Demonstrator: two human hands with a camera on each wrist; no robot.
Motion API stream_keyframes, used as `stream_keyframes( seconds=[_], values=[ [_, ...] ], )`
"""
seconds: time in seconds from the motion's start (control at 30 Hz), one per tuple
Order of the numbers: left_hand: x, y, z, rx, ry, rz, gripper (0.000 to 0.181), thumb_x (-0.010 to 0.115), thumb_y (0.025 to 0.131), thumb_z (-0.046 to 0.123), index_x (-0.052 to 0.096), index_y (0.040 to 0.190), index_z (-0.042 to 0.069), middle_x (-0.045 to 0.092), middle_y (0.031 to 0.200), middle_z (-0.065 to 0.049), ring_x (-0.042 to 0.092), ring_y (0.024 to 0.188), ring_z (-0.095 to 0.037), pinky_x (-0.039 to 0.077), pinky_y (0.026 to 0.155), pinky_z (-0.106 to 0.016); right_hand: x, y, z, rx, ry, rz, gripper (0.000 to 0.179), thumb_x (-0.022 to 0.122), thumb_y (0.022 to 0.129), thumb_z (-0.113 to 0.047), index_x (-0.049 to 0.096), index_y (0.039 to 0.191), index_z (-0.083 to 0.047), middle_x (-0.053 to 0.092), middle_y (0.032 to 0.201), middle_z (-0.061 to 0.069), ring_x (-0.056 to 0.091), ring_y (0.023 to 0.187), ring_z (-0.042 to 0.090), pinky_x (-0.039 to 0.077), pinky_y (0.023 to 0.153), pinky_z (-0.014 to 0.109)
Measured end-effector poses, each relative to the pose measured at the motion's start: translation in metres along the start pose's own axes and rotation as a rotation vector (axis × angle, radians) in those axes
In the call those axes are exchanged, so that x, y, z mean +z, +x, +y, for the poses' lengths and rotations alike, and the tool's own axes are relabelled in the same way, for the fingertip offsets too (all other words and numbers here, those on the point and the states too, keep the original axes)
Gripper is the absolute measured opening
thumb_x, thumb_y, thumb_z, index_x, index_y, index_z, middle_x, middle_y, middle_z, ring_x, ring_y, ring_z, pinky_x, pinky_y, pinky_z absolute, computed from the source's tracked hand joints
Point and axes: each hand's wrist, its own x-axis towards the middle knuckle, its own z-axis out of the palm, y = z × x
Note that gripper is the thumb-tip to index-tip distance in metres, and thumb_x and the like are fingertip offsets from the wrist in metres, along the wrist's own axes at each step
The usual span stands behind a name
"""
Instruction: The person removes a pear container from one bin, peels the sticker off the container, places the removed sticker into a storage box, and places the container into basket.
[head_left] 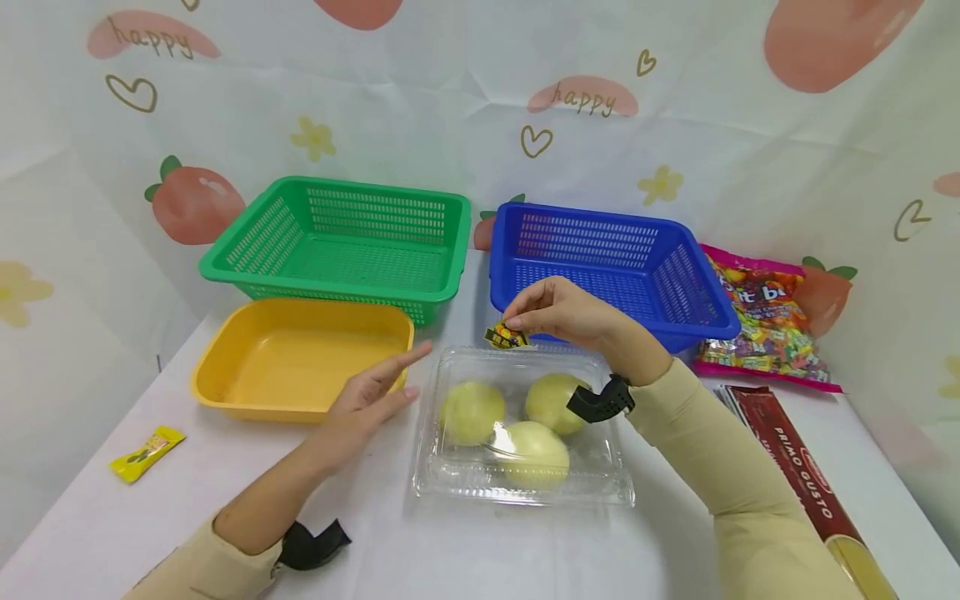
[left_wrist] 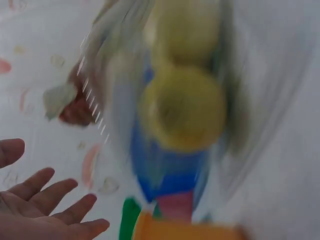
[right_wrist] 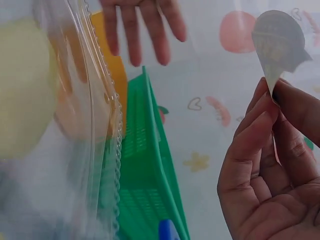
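Observation:
My right hand (head_left: 562, 312) pinches a small black-and-yellow sticker (head_left: 507, 336) between thumb and fingertips, above the far edge of a clear plastic clamshell box (head_left: 480, 487). In the right wrist view the greyish-white back of the sticker (right_wrist: 279, 42) shows. Three round pale-yellow fruits (head_left: 472, 412) lie inside the lidded box. My left hand (head_left: 367, 400) is held with fingers spread, between the box and a yellow plastic tub (head_left: 300, 412), holding nothing. The left wrist view shows those fingers (left_wrist: 57, 195) stretched out, with the box and fruit blurred beside them.
Behind stand a green basket (head_left: 337, 292) and a blue basket (head_left: 607, 221). A pink candy bag (head_left: 772, 325) leans at the back right, with a long red spaghetti pack (head_left: 798, 475) in front. At the left lies a yellow wrapped snack (head_left: 146, 454).

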Motion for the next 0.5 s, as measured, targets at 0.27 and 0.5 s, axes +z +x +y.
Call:
stream_keyframes(
  seconds=[0.27,0.5],
  values=[
    [-0.067,-0.001,0.004,0.010,0.266,0.075,0.045,0.044,0.099,0.018,0.038,0.142,0.008,0.040,0.147,-0.009,0.034,0.130,0.007,0.031,0.103,-0.007,0.011,0.034,-0.017,0.000,-0.039,-0.031,0.027,0.053,0.087,0.004,0.072,0.082,-0.013,0.070,0.078,-0.002,0.059,0.067,0.009,0.051,0.066,0.022],
    [-0.117,-0.011,-0.003,0.067,0.269,0.157,0.044,0.044,0.098,0.013,0.039,0.142,0.008,0.048,0.139,0.009,0.039,0.122,0.010,0.031,0.096,-0.002,0.023,0.063,-0.026,-0.004,-0.071,-0.019,0.018,0.056,0.088,0.003,0.071,0.085,-0.006,0.068,0.077,0.000,0.056,0.065,0.011,0.050,0.064,0.022]
  ],
)
